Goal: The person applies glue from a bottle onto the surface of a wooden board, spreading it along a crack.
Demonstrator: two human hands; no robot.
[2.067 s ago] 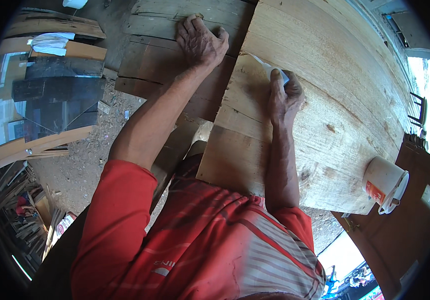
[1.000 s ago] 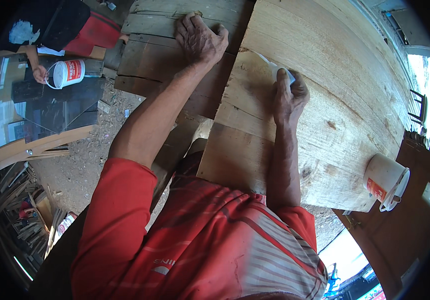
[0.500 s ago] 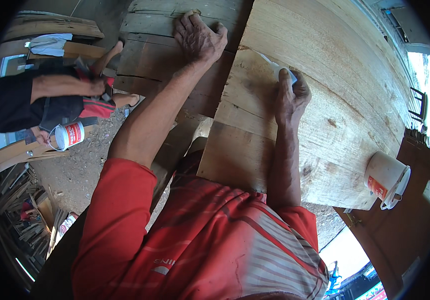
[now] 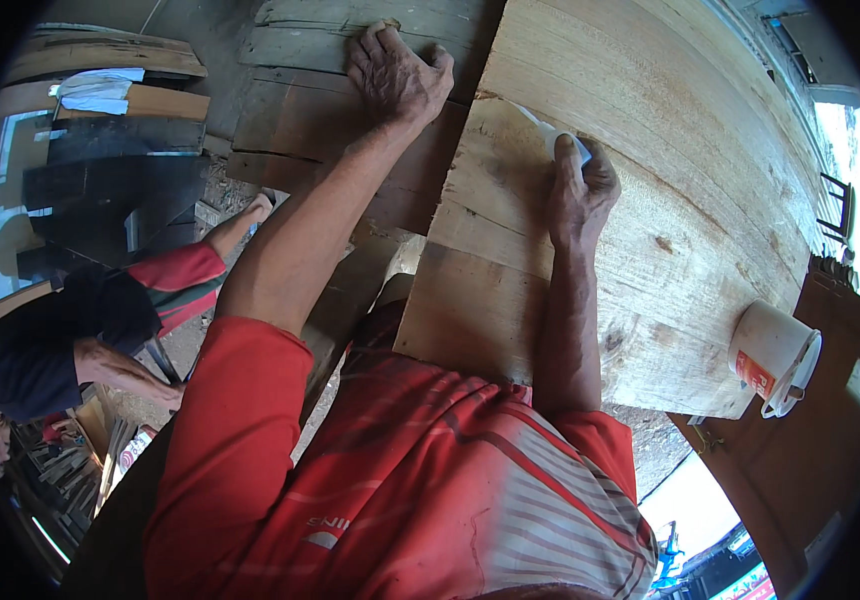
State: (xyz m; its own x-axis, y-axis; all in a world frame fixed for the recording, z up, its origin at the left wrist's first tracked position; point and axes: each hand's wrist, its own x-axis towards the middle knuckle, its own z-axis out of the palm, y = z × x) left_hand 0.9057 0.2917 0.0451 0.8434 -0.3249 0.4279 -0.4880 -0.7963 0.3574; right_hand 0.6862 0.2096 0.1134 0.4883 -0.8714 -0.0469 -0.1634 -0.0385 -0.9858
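My right hand (image 4: 585,190) is closed around a small white and pale-blue thing (image 4: 558,136) with a narrow pointed end, its thumb pressed on top. The tip lies along a crack in the pale wooden board panel (image 4: 670,170). Fingers curled, my left hand (image 4: 400,78) is over the darker grey-brown planks (image 4: 320,105) left of the panel. A bit of tan material shows at its fingertips, but its kind cannot be made out. On the panel's near right part, a white bucket (image 4: 765,345) with a red label lies tilted.
At the left, a co-worker in dark top and red shorts (image 4: 60,345) bends over. Scrap wood strips (image 4: 65,475) are piled at the lower left. Dark glossy boards (image 4: 110,185) lie at the far left with a white cloth (image 4: 100,90). A brown board (image 4: 800,450) stands at the right.
The co-worker has moved nearer and bent down beside the scrap wood; the pail they carried no longer shows. My hands have hardly moved.
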